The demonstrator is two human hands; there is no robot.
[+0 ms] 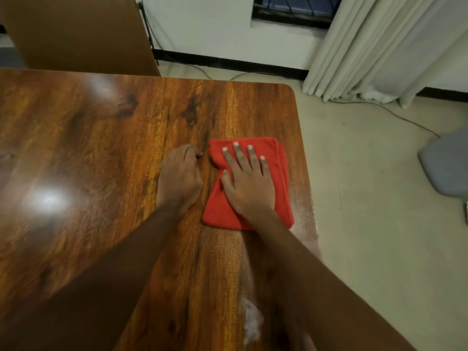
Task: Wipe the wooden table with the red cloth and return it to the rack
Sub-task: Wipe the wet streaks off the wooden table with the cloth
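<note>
**A:** What are the hands doing?

**B:** The right hand (pixel 247 181) lies flat, fingers spread, palm pressing down on the red cloth (pixel 247 183); it grips nothing, it only pins the cloth to the wood. The left hand (pixel 179 174) rests beside it on bare wood, fingers curled under loosely, holding nothing, apart from the cloth's left edge.

**A:** And the cloth?

**B:** Folded into a pad, flat on the wooden table (pixel 101 148), near the right edge and short of the rounded far corner.

**A:** How should the wipe be done well?

**B:** I'd keep the palm spread so the whole pad bears down evenly, and run strokes along the grain, each overlapping the last. A pale smear shows near the right edge close to the body; that strip likely wants a pass. So close to the edge, the cloth could slide off, so I'd draw strokes inward.

**A:** The rack?

**B:** Not in view. Beyond the table I see only floor, a curtain (pixel 379 46) and a cable (pixel 395 112).
</note>
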